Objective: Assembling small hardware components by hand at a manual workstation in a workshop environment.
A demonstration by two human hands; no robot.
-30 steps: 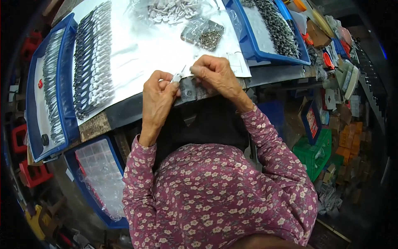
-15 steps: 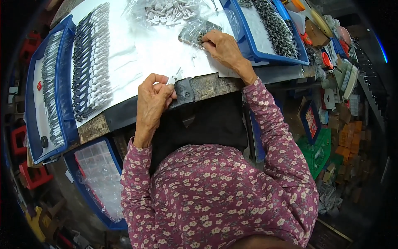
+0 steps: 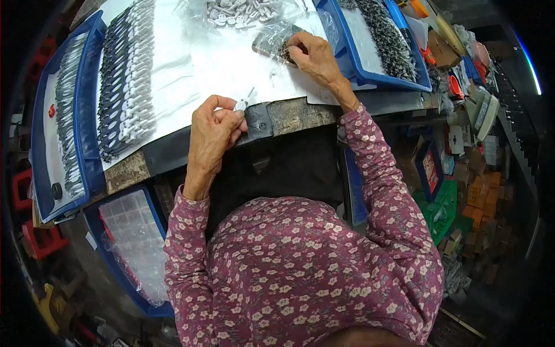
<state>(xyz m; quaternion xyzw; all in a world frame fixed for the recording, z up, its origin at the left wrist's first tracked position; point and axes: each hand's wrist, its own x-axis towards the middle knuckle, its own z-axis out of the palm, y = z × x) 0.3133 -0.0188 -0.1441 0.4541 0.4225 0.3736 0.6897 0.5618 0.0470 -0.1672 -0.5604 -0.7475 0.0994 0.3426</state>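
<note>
Near the table's front edge my left hand (image 3: 214,127) pinches a small white plastic piece (image 3: 241,106) with a thin metal pin sticking up from it. Farther off and to the right, my right hand (image 3: 315,61) has its fingertips pressed together at a clear plastic bag (image 3: 276,41) with small dark and brassy bits in or on it. What those fingertips hold, if anything, is too small to tell. Beyond, a heap of white plastic pieces (image 3: 240,11) lies on clear film. Left of my left hand, rows of black-and-white assembled pieces (image 3: 128,75) lie on white paper.
A narrow blue tray (image 3: 92,115) with rows of pieces stands at the left. At the right, another blue tray (image 3: 399,85) holds many small black-and-white parts. Below the table's left end sits a blue crate (image 3: 104,254) with a clear compartment box. Red stools (image 3: 43,237) stand at far left.
My right hand has shifted slightly right and its fingers stay at the bag. My left hand keeps its pinch on the white piece. The view has tilted a little.
</note>
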